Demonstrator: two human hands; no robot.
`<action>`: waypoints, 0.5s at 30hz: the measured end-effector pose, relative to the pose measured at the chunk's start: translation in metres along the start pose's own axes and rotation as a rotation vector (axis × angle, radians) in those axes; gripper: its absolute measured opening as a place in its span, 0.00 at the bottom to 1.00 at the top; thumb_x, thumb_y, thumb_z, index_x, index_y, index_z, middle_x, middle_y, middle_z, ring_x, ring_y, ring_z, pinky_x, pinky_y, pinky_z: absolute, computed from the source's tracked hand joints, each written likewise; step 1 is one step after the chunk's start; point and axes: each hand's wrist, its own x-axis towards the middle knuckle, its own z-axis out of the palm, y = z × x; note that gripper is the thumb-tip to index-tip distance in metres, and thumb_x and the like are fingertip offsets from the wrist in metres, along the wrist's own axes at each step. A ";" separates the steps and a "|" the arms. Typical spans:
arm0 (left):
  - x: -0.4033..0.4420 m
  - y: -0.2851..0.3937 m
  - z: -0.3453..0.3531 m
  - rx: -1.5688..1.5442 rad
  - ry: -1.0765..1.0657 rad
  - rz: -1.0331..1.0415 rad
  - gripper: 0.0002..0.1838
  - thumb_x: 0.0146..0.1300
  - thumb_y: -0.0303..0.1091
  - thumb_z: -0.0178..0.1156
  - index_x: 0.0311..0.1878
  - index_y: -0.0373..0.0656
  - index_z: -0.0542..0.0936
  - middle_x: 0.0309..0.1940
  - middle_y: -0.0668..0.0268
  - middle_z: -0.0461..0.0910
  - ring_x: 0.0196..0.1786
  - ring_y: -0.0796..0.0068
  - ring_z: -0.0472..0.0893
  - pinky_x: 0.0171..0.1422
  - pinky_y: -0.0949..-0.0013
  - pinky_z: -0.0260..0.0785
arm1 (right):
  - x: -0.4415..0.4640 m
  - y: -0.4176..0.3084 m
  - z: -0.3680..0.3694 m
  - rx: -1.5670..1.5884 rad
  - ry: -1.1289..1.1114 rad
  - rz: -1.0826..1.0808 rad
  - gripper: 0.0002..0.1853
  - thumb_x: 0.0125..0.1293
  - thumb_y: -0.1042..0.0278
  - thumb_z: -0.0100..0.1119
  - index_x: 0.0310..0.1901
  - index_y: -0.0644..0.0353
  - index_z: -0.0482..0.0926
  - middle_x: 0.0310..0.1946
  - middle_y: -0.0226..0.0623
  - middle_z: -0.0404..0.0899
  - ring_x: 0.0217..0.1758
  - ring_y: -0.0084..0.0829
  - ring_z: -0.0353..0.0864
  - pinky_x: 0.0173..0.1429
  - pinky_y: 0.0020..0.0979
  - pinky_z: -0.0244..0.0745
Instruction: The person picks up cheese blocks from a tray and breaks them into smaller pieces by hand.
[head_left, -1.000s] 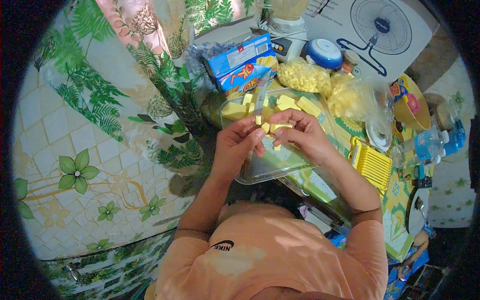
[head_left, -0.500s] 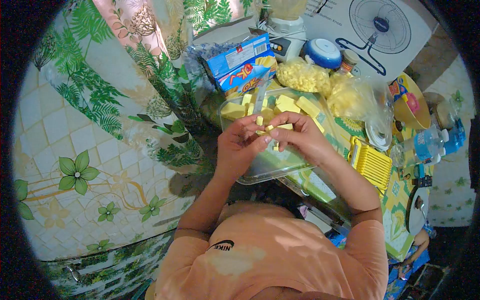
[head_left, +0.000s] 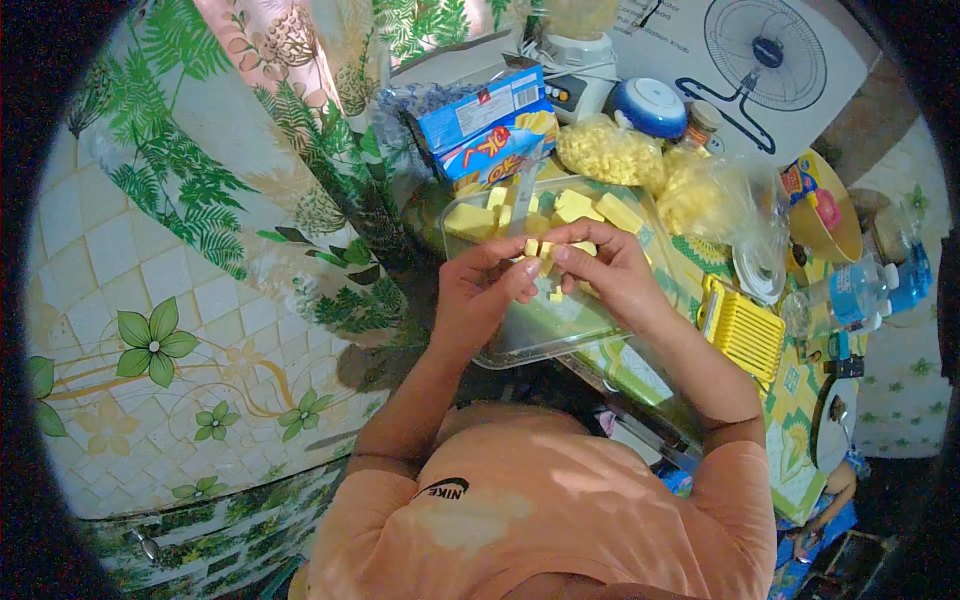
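Low over a clear plastic tub (head_left: 520, 356), my two hands meet. Between the fingertips of my left hand (head_left: 478, 297) is a small yellow cheese-like piece (head_left: 531, 246). My right hand (head_left: 617, 277) is closed on a yellow cheese-like stick (head_left: 583, 247), partly covered by its fingers. Another bit shows where the fingertips meet, and I cannot tell which hand has it. Larger yellow blocks (head_left: 468, 222) lie in the tub behind the hands. A small loose cube (head_left: 556, 295) sits below the fingers. A flat, greyish blade-like strip (head_left: 523, 195) stands tilted at the tub's far side.
Behind the tub are a blue snack box (head_left: 485, 125), a blender base (head_left: 578, 80), a blue bowl (head_left: 648, 107) and bags of yellow bits (head_left: 610, 150). To the right are a yellow slotted rack (head_left: 745, 335), a yellow bowl (head_left: 835, 220) and a water bottle (head_left: 850, 290).
My fingertips have drawn closer together over the tub. The small piece at my left fingertips has shifted slightly right and down. The arms have barely moved.
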 end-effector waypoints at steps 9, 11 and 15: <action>-0.001 -0.002 0.001 0.021 -0.017 -0.012 0.13 0.58 0.28 0.62 0.45 0.35 0.80 0.28 0.67 0.80 0.28 0.82 0.76 0.33 0.77 0.68 | 0.000 0.002 0.001 0.067 -0.006 -0.080 0.09 0.63 0.69 0.59 0.42 0.62 0.77 0.35 0.30 0.78 0.31 0.19 0.75 0.35 0.21 0.72; -0.003 -0.001 0.000 0.006 -0.039 -0.051 0.13 0.58 0.29 0.63 0.46 0.38 0.80 0.31 0.69 0.80 0.31 0.84 0.74 0.35 0.78 0.67 | 0.000 -0.001 0.000 0.092 -0.027 -0.041 0.08 0.62 0.69 0.60 0.41 0.62 0.77 0.35 0.30 0.78 0.32 0.18 0.75 0.35 0.21 0.72; -0.004 -0.002 0.001 -0.002 -0.039 -0.017 0.12 0.58 0.28 0.64 0.45 0.38 0.80 0.32 0.70 0.80 0.33 0.85 0.75 0.37 0.78 0.67 | 0.000 -0.001 -0.001 0.094 -0.055 -0.019 0.07 0.62 0.70 0.60 0.41 0.62 0.77 0.35 0.29 0.78 0.33 0.18 0.75 0.35 0.21 0.73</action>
